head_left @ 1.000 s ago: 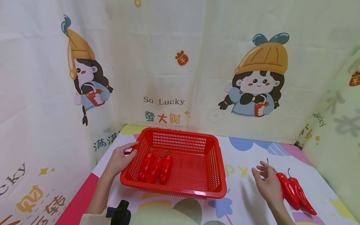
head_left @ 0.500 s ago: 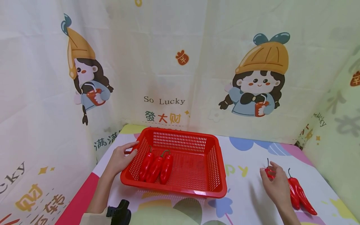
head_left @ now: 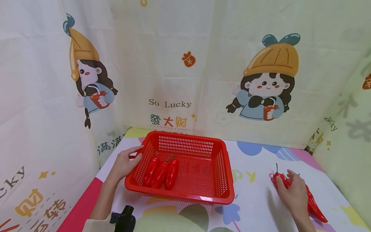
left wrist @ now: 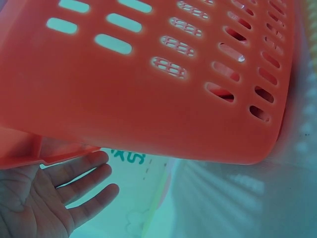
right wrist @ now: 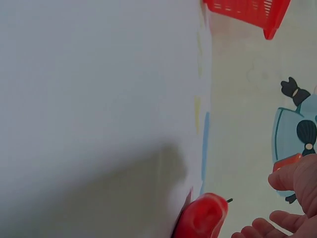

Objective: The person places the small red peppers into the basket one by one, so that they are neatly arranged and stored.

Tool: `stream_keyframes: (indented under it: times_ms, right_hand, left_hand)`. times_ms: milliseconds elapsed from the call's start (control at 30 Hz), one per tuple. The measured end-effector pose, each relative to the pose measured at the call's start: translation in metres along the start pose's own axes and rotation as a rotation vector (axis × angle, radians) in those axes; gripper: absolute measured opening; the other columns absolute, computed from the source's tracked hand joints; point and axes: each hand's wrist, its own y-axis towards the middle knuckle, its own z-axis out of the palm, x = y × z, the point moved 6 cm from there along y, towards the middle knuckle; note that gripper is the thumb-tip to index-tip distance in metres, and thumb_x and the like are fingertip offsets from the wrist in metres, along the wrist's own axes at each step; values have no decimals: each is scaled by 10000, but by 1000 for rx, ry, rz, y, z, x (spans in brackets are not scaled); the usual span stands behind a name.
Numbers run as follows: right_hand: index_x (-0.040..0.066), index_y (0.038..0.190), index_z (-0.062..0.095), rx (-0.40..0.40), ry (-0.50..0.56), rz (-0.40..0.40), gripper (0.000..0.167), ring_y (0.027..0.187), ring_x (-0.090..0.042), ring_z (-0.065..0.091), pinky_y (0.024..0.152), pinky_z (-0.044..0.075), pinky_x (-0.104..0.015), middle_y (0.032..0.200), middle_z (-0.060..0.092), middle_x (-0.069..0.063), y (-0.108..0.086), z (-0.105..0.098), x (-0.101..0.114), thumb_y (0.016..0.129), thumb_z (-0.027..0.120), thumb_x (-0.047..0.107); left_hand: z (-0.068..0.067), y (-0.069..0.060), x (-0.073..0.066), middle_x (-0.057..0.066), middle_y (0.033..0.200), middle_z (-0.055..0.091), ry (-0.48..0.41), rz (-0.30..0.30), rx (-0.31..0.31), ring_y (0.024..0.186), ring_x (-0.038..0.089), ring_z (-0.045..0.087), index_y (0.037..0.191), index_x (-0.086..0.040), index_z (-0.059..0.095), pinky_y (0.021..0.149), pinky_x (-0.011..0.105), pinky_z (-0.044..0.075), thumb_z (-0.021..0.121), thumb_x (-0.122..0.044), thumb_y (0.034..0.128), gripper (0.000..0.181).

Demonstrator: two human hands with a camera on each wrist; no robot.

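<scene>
A red plastic basket [head_left: 200,198] with slotted walls stands on the table. Three glossy red chili peppers [head_left: 159,174] with green stems lie side by side in its left part. My left hand [head_left: 125,165] rests at the basket's left rim; in the left wrist view its fingers [left wrist: 94,203] are straight below the rim. To the right, my right hand [head_left: 294,191] is over more red chili peppers on the table, partly hiding them. One pepper [head_left: 277,177] shows left of the thumb, another [head_left: 316,207] right of the hand. In the right wrist view the thumb and fingers are apart, a pepper [right wrist: 203,215] beside them.
A patterned cloth [head_left: 255,211] covers the table. Pale printed curtains [head_left: 208,80] rise behind it and on both sides. A black strap device [head_left: 124,219] sits at the left sleeve near the front edge.
My right hand has moved rightward across the peppers, uncovering the leftmost one and hiding more of the middle one. The left hand, the basket and the peppers inside it stay in place.
</scene>
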Motion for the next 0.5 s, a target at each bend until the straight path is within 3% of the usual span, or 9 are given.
stream_keyframes:
  times_ms: [500]
  right_hand:
    - [-140,1472,335,52,-63,21,690,1225,-544,394,966,463,-708,1373,411,-403,7,6,-17,944,641,183]
  left_hand:
    - [0,2,2,247,1397,597,-4,-7,0,959,298,681,1443,-74,588,694,350,634,625,-160,1004,448]
